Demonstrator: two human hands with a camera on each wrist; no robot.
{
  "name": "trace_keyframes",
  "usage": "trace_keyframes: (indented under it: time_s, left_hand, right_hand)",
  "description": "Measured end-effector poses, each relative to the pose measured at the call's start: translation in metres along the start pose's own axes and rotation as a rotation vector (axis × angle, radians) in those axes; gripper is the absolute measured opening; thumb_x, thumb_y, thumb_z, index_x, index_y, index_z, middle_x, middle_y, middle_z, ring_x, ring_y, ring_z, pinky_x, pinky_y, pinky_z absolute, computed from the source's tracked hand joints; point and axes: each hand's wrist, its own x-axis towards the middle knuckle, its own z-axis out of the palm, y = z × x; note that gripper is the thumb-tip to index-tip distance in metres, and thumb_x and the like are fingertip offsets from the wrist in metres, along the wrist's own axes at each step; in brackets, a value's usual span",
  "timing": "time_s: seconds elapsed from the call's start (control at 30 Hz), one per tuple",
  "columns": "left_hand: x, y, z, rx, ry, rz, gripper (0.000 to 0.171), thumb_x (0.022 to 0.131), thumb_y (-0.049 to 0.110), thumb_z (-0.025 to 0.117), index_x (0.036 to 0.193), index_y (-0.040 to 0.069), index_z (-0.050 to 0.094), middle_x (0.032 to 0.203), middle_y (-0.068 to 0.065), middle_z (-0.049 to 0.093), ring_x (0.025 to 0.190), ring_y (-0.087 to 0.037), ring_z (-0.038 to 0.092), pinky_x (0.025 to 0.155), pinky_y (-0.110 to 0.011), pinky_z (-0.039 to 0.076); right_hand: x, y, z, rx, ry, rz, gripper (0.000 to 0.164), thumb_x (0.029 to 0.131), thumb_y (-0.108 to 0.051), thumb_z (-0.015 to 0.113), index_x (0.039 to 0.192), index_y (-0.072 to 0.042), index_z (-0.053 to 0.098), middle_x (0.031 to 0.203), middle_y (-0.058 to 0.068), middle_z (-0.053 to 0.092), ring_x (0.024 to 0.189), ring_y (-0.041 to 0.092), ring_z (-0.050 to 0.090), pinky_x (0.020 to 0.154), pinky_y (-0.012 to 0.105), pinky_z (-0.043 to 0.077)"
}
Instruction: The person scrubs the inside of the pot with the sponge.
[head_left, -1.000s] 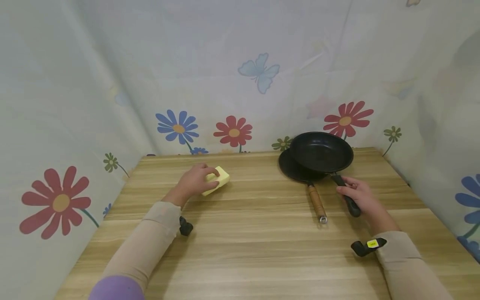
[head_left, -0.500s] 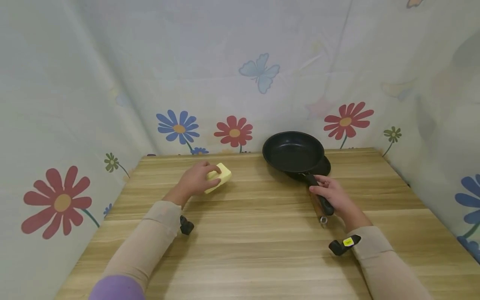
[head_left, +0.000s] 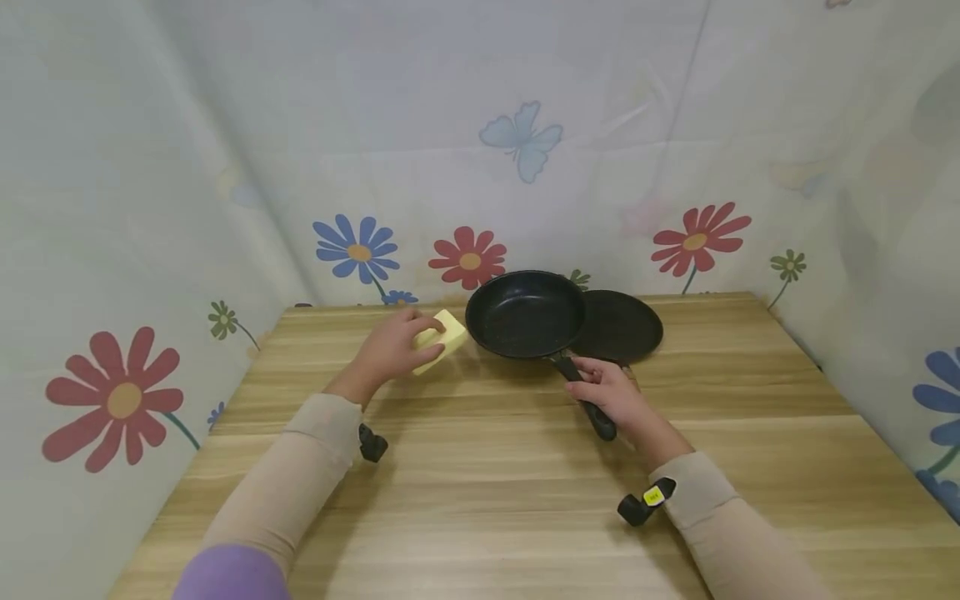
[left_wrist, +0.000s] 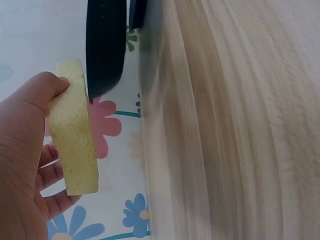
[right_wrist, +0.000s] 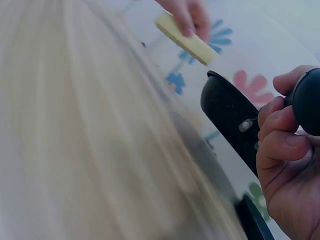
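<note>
In the head view my left hand point(head_left: 397, 346) pinches a pale yellow sponge point(head_left: 442, 337) between thumb and fingers. The left wrist view shows the sponge point(left_wrist: 75, 130) raised off the table. My right hand point(head_left: 611, 392) grips the black handle point(head_left: 588, 400) of a deep black frying pan point(head_left: 525, 315). The pan is lifted, its rim close to the sponge's right side. Behind and right of it, a flat black griddle pan point(head_left: 622, 327) lies on the table, its handle mostly hidden by my right hand.
A wood-grain table point(head_left: 465, 500) spans the view below. Behind it hangs a white cloth backdrop point(head_left: 375, 125) printed with flowers and a butterfly. Small black wrist cameras are strapped to both sleeves.
My right hand has carried the frying pan left, off from over the flat pan and up to the sponge. My left hand has raised the sponge slightly, still holding it.
</note>
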Motion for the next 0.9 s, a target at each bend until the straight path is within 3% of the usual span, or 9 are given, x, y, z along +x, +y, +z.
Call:
trace_keyframes:
  time_s: [0.13, 0.37, 0.7, 0.83, 0.9]
  left_hand:
    - [0.002, 0.003, -0.002, 0.012, 0.015, 0.015, 0.035, 0.089, 0.041, 0.073, 0.118, 0.021, 0.072, 0.114, -0.01, 0.06, 0.098, -0.028, 0.057, 0.086, -0.047, 0.05]
    - [0.005, 0.009, -0.007, -0.012, 0.007, 0.021, 0.034, 0.089, 0.041, 0.074, 0.117, 0.021, 0.072, 0.113, -0.008, 0.059, 0.097, -0.027, 0.056, 0.085, -0.046, 0.05]
    - [0.024, 0.022, 0.0, -0.019, -0.043, 0.014, 0.036, 0.09, 0.043, 0.072, 0.119, 0.023, 0.071, 0.12, -0.01, 0.059, 0.105, -0.028, 0.055, 0.093, -0.048, 0.049]
    - [0.036, 0.028, 0.006, -0.03, -0.053, 0.003, 0.037, 0.091, 0.044, 0.071, 0.121, 0.023, 0.071, 0.122, -0.009, 0.059, 0.107, -0.027, 0.055, 0.095, -0.047, 0.049]
    - [0.043, 0.031, 0.009, -0.036, -0.053, 0.005, 0.037, 0.091, 0.044, 0.071, 0.121, 0.023, 0.07, 0.122, -0.008, 0.06, 0.107, -0.027, 0.055, 0.097, -0.046, 0.048]
  right_hand:
    - [0.001, 0.003, 0.019, 0.025, -0.025, -0.019, 0.063, 0.093, -0.001, 0.06, 0.147, 0.02, 0.033, 0.14, 0.041, 0.045, 0.102, 0.003, 0.063, 0.08, 0.017, 0.05]
    - [0.006, 0.014, 0.04, 0.03, -0.021, -0.039, 0.059, 0.092, -0.002, 0.062, 0.143, 0.02, 0.039, 0.135, 0.04, 0.05, 0.098, 0.004, 0.063, 0.078, 0.017, 0.049]
    - [0.008, 0.026, 0.049, 0.097, -0.073, -0.001, 0.057, 0.094, 0.0, 0.06, 0.142, 0.021, 0.039, 0.137, 0.039, 0.05, 0.106, 0.011, 0.062, 0.08, 0.017, 0.048]
    - [0.009, 0.029, 0.051, 0.075, -0.07, 0.04, 0.058, 0.096, -0.002, 0.059, 0.145, 0.019, 0.037, 0.14, 0.035, 0.05, 0.116, 0.018, 0.059, 0.083, 0.016, 0.048]
    - [0.009, 0.03, 0.051, 0.051, -0.058, 0.059, 0.058, 0.096, -0.005, 0.06, 0.145, 0.017, 0.038, 0.138, 0.034, 0.053, 0.112, 0.018, 0.061, 0.081, 0.017, 0.049]
